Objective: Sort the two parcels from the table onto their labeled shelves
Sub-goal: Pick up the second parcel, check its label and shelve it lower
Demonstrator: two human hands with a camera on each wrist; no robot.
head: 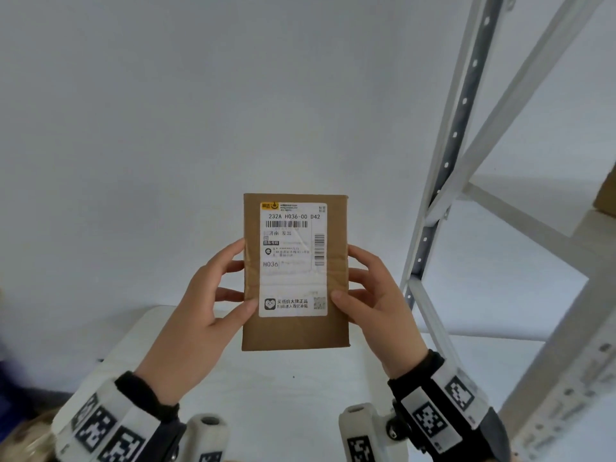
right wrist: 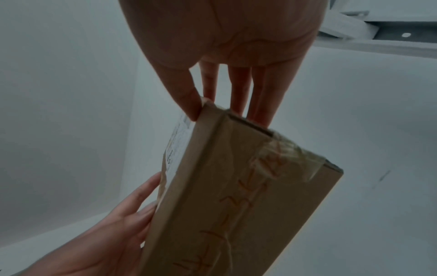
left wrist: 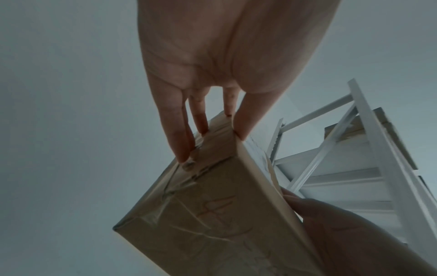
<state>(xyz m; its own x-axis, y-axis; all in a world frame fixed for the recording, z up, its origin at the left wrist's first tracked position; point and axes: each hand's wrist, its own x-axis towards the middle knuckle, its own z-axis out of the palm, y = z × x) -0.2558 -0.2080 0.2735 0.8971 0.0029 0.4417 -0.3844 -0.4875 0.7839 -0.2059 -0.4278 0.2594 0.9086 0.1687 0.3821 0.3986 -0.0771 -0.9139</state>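
Observation:
A flat brown cardboard parcel (head: 295,331) stands upright in the air above the white table (head: 300,388), its white shipping label (head: 293,258) facing me and reading H036. My left hand (head: 213,295) grips its left edge, thumb on the front and fingers behind. My right hand (head: 370,295) grips the right edge the same way. In the left wrist view the parcel (left wrist: 212,214) shows its taped back with the left hand (left wrist: 208,119) on it. The right wrist view shows the parcel (right wrist: 236,196) with orange handwriting, held by the right hand (right wrist: 224,104).
A white metal shelf rack (head: 466,168) rises at the right, with a shelf board (head: 593,248) and the corner of a brown box (head: 606,195) on it. Small printed tags (head: 573,395) line the rack's front rail. A plain white wall lies behind.

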